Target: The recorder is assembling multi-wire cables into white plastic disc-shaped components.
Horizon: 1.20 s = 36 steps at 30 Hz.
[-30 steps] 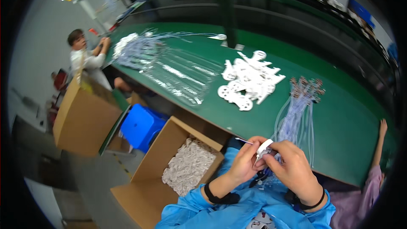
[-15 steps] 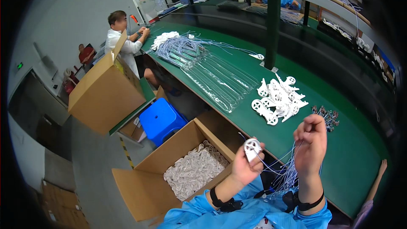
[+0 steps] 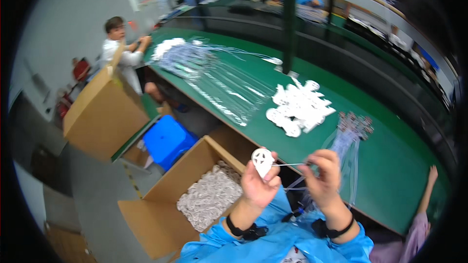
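Held in my left hand (image 3: 258,187) is a white plastic wheel-shaped part (image 3: 262,159) with cut-out openings, its round face turned up. A thin pale cord (image 3: 288,164) runs taut from this part to my right hand (image 3: 325,180). The fingers of that hand are pinched on the cord's end, where something small and dark shows; blur hides its detail. Beyond my right hand lies a bundle of pale blue-white cords (image 3: 345,148) with brownish metal-looking ends (image 3: 356,124), hanging over the table edge. Further off on the green table (image 3: 390,175) sits a pile of white plastic parts (image 3: 301,107).
An open cardboard box (image 3: 146,229) full of small whitish parts (image 3: 209,197) stands at my left. Behind it are a blue stool (image 3: 168,141) and a large carton (image 3: 105,114). Cords with clear plastic sleeves (image 3: 229,92) cover the far table. Another person's arm (image 3: 426,197) rests at right.
My right hand has come down and closed on the cord, which is now straight between my hands. The whole view has shifted, so the table things appear further left.
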Each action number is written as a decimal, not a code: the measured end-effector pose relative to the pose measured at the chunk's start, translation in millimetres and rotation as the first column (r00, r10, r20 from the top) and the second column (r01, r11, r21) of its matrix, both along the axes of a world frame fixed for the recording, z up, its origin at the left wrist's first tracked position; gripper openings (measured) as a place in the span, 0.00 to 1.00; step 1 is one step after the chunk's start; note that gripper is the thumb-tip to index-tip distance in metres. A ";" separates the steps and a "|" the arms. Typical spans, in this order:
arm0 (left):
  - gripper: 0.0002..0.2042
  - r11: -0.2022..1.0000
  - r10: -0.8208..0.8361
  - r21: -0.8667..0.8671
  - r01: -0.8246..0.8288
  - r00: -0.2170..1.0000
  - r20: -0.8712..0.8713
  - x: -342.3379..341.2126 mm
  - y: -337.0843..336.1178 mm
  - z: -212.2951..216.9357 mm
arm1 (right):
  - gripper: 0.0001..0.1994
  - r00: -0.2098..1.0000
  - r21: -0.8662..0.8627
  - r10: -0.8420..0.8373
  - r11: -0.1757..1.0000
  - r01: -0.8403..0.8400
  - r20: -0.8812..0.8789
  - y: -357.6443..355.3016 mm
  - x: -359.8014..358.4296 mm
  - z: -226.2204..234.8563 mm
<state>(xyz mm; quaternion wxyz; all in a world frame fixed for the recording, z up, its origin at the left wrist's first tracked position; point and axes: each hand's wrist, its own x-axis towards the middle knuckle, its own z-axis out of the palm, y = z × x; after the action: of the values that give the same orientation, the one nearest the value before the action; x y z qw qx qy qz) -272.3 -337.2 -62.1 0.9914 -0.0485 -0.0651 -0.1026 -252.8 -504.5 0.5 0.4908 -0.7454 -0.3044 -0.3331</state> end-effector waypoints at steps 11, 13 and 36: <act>0.32 0.914 -0.064 0.406 -0.006 0.985 0.160 -14.4 -45.3 11.7 | 0.17 0.960 0.131 0.183 0.979 -0.157 -0.212 -23.6 -28.4 -9.0; 0.33 0.897 -0.071 0.442 -0.021 0.979 0.190 -13.4 -48.3 11.9 | 0.17 0.960 0.097 0.164 0.985 -0.145 -0.229 -27.5 -31.2 -8.8; 0.34 0.766 -0.093 0.642 -0.040 0.981 0.171 0.0 -60.2 7.2 | 0.07 0.277 0.833 0.803 0.552 -0.014 -0.528 -52.1 -29.0 -23.3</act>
<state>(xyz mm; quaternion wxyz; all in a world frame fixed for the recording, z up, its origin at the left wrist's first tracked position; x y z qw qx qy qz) -272.3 -397.4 -55.0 0.9354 0.3028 -0.1208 -0.1369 -281.8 -556.6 -22.7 0.8822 -0.4300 -0.0473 0.1858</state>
